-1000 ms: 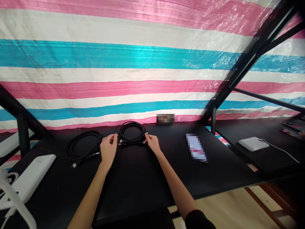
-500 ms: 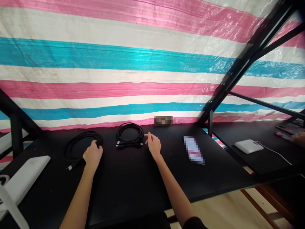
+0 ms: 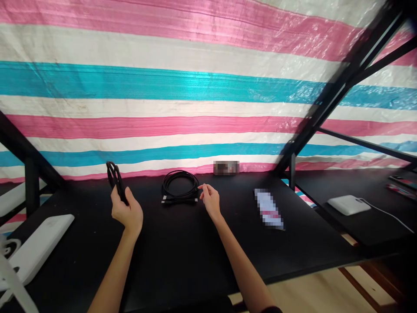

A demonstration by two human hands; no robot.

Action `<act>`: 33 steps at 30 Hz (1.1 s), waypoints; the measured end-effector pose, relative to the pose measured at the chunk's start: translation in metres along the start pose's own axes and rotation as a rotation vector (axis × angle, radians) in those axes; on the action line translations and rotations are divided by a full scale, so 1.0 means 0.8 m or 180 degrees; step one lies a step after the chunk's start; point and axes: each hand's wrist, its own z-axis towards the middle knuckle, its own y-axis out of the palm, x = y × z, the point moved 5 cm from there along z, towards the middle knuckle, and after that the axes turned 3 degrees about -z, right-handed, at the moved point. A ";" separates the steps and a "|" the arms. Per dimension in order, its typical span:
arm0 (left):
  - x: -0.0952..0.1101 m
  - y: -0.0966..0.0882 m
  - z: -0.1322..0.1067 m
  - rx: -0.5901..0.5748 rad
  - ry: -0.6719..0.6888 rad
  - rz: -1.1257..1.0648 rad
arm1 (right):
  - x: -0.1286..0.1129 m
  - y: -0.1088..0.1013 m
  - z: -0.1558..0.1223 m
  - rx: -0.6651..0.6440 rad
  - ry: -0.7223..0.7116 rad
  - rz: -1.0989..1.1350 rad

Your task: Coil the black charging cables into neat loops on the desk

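Above table (image 3: 182, 256), left hand (image 3: 127, 213) holding cable (image 3: 114, 177) clear

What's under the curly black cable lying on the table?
Just the black table: it shows through the middle of the coiled cable. Whatever lies directly beneath the strands is covered.

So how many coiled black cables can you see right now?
2. One bundle is gripped in the left hand, held up above the black table. The other coil lies flat on the table, just left of the open right hand. None looks hidden.
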 end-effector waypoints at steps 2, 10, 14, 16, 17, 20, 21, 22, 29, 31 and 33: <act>0.002 -0.002 -0.007 0.0104 0.0126 -0.0175 | -0.003 0.007 -0.001 -0.0153 -0.0001 0.0349; 0.003 0.011 -0.061 -0.0319 0.0702 -0.0665 | -0.017 0.034 -0.016 -0.1432 0.0671 0.1624; 0.028 0.014 -0.091 -0.1186 0.1314 -0.1011 | -0.032 0.031 -0.020 -0.1790 0.0994 0.2306; 0.043 0.017 -0.110 -0.1755 0.1624 -0.1116 | -0.036 0.025 -0.018 -0.1704 0.1079 0.2560; 0.049 0.018 -0.120 -0.2021 0.1745 -0.1135 | -0.037 0.022 -0.016 -0.1661 0.1102 0.2644; 0.062 0.026 -0.145 -0.2702 0.1989 -0.1184 | -0.029 0.018 -0.012 -0.1604 0.1125 0.2537; 0.064 0.029 -0.150 -0.2865 0.2022 -0.1213 | -0.024 0.018 -0.011 -0.1594 0.1109 0.2397; 0.065 0.032 -0.154 -0.2986 0.2028 -0.1253 | -0.019 0.019 -0.010 -0.1572 0.1081 0.2241; 0.061 0.039 -0.126 -0.2689 0.1804 -0.1270 | 0.009 0.024 -0.005 -0.1306 0.0824 0.1691; 0.059 0.032 -0.104 -0.2097 0.1634 -0.1167 | 0.005 0.025 -0.005 -0.1352 0.0706 0.1691; 0.057 0.026 -0.084 -0.1583 0.1448 -0.1002 | 0.000 0.026 -0.007 -0.1392 0.0577 0.1716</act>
